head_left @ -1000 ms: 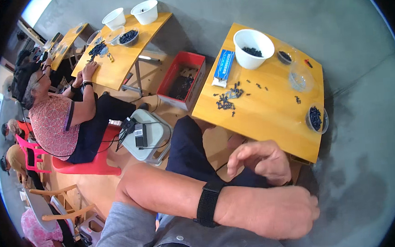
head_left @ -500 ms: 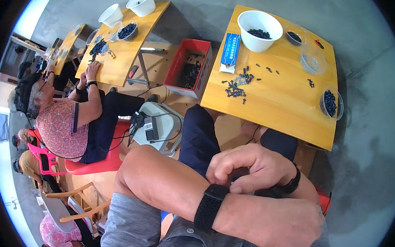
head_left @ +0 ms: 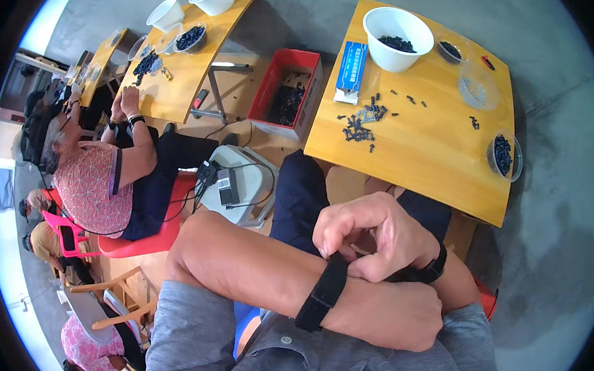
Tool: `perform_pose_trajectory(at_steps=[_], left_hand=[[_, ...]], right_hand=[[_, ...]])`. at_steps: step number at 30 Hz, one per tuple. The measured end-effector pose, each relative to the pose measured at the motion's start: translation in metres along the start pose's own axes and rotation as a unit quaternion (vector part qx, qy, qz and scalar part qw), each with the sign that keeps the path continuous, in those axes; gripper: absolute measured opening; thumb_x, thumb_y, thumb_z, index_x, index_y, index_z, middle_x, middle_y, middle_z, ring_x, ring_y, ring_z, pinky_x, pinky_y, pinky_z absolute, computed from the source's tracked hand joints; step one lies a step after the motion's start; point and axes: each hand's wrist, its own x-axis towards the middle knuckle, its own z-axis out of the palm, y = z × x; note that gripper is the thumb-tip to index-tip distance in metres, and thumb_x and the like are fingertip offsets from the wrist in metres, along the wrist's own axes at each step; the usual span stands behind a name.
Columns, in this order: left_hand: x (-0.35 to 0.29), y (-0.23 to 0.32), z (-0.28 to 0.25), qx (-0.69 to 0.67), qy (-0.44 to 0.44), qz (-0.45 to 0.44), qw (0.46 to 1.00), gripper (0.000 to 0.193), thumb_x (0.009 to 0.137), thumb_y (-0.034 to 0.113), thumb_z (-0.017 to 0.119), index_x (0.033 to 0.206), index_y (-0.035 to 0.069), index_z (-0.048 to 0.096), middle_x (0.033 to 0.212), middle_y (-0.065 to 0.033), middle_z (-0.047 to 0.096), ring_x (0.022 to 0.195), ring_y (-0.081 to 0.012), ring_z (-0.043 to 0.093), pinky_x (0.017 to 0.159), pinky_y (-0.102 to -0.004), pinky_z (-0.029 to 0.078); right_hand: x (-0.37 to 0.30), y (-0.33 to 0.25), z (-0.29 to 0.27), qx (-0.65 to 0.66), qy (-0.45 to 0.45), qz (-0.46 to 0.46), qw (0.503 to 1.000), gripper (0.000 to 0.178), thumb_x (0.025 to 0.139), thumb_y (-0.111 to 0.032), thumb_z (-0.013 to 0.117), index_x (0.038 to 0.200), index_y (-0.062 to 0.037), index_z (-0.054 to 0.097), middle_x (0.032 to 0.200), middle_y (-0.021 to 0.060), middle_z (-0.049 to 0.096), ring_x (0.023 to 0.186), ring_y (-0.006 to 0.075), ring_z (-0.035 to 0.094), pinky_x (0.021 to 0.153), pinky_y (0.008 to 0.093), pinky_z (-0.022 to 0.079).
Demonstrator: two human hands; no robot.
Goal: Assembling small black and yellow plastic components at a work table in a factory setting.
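Around my left wrist lies a black fabric wrist strap (head_left: 322, 293), its upper end lifted a little off the forearm. My right hand (head_left: 381, 235) pinches that upper end between thumb and fingers. My left hand (head_left: 410, 318) is curled into a fist, back of the hand up, with the fingers mostly turned out of sight and nothing seen in it. The left forearm crosses in front of my grey shirt. A second black band (head_left: 432, 267) sits on my right wrist.
Ahead, a yellow wooden table (head_left: 438, 156) bears a white bowl (head_left: 397, 38), a blue box (head_left: 351, 70), clear tubs and loose black parts (head_left: 358, 129). Left of it stand a red-and-white box (head_left: 284, 94) and a grey stool (head_left: 249, 181) with cables. A person (head_left: 92, 177) works at another table.
My right hand has shifted slightly and now pinches the strap, whose upper end has come up from the forearm. My left fist has moved up and left. The view has shifted a little.
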Motion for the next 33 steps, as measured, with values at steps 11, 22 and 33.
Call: perform_pose_trajectory(at_steps=[11, 22, 33], left_hand=[[-0.017, -0.014, 0.001, -0.092, 0.006, -0.082, 0.992, 0.014, 0.071, 0.01, 0.061, 0.061, 0.0, 0.064, 0.062, -0.0169, 0.061, 0.062, -0.0311, 0.063, 0.054, -0.0383, 0.049], [-0.032, -0.029, -0.008, -0.049, -0.089, -0.167, 0.981, 0.012, 0.077, 0.012, 0.06, 0.081, 0.003, 0.067, 0.082, -0.0145, 0.066, 0.078, -0.0271, 0.064, 0.066, -0.0361, 0.051], [-0.033, -0.03, -0.002, -0.06, -0.029, -0.198, 0.978, 0.013, 0.078, 0.012, 0.059, 0.084, 0.003, 0.066, 0.085, -0.014, 0.065, 0.082, -0.0261, 0.063, 0.069, -0.0358, 0.05]], right_hand=[[0.012, -0.016, -0.008, -0.083, -0.013, 0.011, 0.996, 0.036, 0.063, 0.008, 0.063, 0.098, 0.0011, 0.061, 0.094, 0.0101, 0.063, 0.073, 0.0103, 0.057, 0.063, 0.0209, 0.046], [0.018, -0.037, -0.016, -0.027, -0.066, 0.129, 0.989, 0.049, 0.073, -0.013, 0.073, 0.115, 0.0011, 0.053, 0.096, 0.0054, 0.06, 0.081, 0.0106, 0.056, 0.072, 0.024, 0.047], [0.022, -0.067, 0.014, -0.379, -0.1, 0.119, 0.912, 0.048, 0.063, -0.034, 0.077, 0.089, 0.0034, 0.062, 0.082, 0.013, 0.06, 0.075, 0.0253, 0.06, 0.067, 0.0323, 0.048]])
